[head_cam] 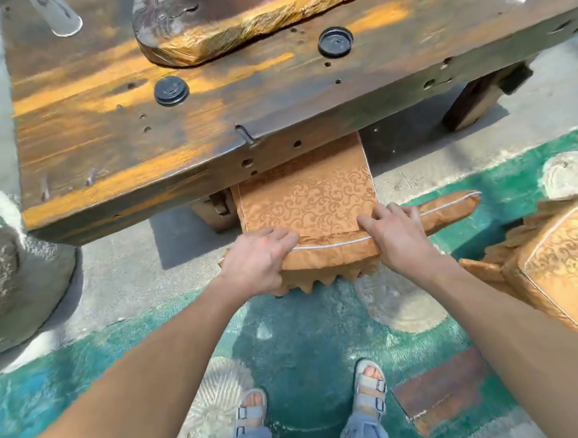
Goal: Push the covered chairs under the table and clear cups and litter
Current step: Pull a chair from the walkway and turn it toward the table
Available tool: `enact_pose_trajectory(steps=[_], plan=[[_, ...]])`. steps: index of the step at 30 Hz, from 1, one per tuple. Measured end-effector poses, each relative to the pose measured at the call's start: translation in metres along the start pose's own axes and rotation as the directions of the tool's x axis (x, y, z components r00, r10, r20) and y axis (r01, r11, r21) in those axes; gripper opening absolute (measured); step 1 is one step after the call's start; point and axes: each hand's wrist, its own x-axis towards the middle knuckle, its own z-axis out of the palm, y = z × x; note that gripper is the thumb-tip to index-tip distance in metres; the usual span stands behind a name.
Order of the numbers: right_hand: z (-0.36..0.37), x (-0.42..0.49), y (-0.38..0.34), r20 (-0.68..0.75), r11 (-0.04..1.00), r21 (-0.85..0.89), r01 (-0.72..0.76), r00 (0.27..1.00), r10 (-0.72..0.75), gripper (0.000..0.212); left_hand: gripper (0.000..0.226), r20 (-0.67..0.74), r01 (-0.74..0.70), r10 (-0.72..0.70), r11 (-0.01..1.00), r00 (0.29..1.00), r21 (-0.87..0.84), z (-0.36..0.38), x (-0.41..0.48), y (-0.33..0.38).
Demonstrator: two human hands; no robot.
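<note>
Gold brocade chair [313, 197]: left hand [256, 260], right hand [395, 233] grip padded back; seat under rough wooden table [109, 144].

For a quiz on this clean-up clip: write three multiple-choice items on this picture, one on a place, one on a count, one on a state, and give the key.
1. Where does the covered chair at the hands stand relative to the table?
A. On top of it
B. Partly under it
C. Well away from it

2. How many black lids lie on the table top?
A. One
B. Two
C. Four

3. What are the left hand and right hand doing?
A. Hanging free
B. Holding cups
C. Gripping the chair's back

Key: 1 B, the seat's far end vanishes beneath the table edge; 2 B, two round lids show on the wood; 3 C, the fingers of both hands curl over the top of the back.
</note>
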Motion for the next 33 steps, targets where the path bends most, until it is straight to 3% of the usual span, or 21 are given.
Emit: enact_pose_trajectory(steps=[4, 13, 23, 33], plan=[[-0.012, 0.048, 0.016, -0.046, 0.998, 0.008, 0.065, 0.997, -0.064, 0.049, 0.052, -0.086, 0.028, -0.029, 0.999, 0.996, -0.016, -0.009, 0.029, -0.014], [-0.037, 0.120, 0.027, -0.033, 0.989, -0.028, 0.147, 0.988, -0.148, 0.055, 0.051, -0.075, 0.121, -0.116, 0.990, 0.990, 0.066, -0.019, 0.071, -0.048], [-0.068, 0.227, 0.056, -0.054, 0.978, -0.071, 0.194, 0.979, -0.198, 0.048, 0.044, -0.137, 0.174, -0.159, 0.979, 0.978, 0.103, -0.032, 0.148, -0.102], [-0.078, 0.232, 0.044, -0.010, 0.976, -0.053, 0.209, 0.978, -0.210, 0.052, 0.040, -0.063, 0.160, -0.154, 0.982, 0.986, 0.104, -0.043, 0.148, -0.115]])
